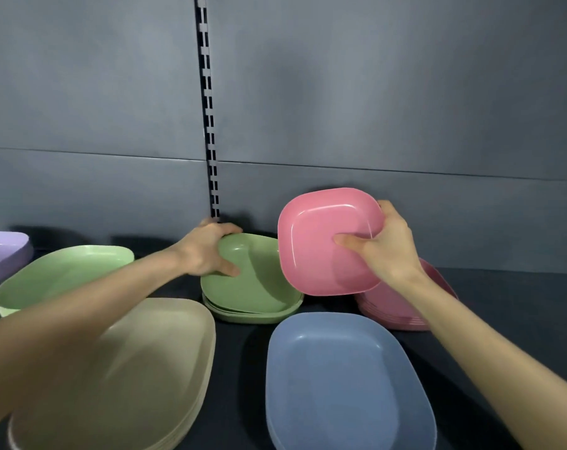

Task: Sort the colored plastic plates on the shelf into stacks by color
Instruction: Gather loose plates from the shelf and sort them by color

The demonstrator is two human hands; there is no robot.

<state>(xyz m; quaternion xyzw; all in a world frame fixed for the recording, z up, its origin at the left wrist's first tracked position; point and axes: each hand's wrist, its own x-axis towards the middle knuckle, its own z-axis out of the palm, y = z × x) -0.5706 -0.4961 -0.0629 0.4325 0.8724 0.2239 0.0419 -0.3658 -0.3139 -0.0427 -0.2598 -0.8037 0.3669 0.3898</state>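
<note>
My right hand (381, 251) grips a pink plate (314, 235) by its right rim, thumb inside, and holds it tilted in the air above the shelf. Behind and below it lies a stack of pink plates (402, 306). My left hand (207, 251) grips the far left rim of the top plate of a dark green stack (259, 287). A light green plate (61, 274) sits to the left, a beige stack (145, 368) at the front left, a blue stack (343, 381) at the front middle, and a purple plate (2, 251) at the far left edge.
The plates rest on a dark shelf (503, 303) with a grey back panel (373, 108) close behind. A slotted upright rail (210, 131) runs down the panel just behind my left hand.
</note>
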